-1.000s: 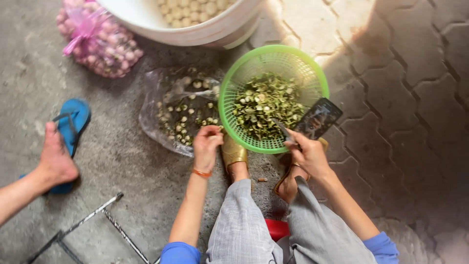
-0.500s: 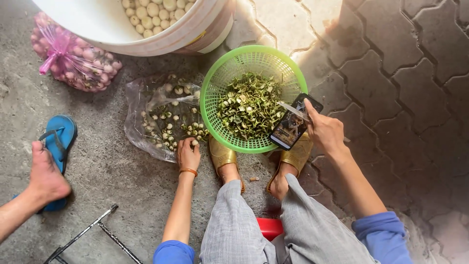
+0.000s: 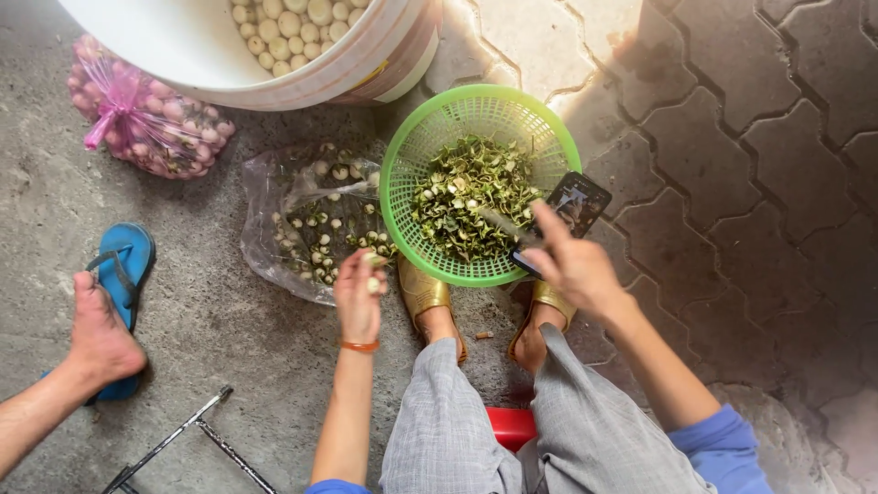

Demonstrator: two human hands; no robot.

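Two hands: left hand (image 3: 358, 297) grip pinches bulb (image 3: 373, 284) (clear bag (image 3: 265, 240) beside); right hand (image 3: 574, 265) grip unclear.

The white bucket (image 3: 302, 78) is cut off by the top edge; only part of its rim and its pale round contents show. The right hand (image 3: 576, 265) is motion-blurred, and the thin blade-like object (image 3: 498, 224) it holds cannot be identified. This hand covers the lower corner of the phone (image 3: 576, 201). The left hand (image 3: 359, 297) closes around a small pale piece (image 3: 373, 285), too small to identify. The red stool (image 3: 510, 425) is mostly hidden by the grey trousers (image 3: 448, 430). The metal frame (image 3: 183, 439) runs off the bottom edge.
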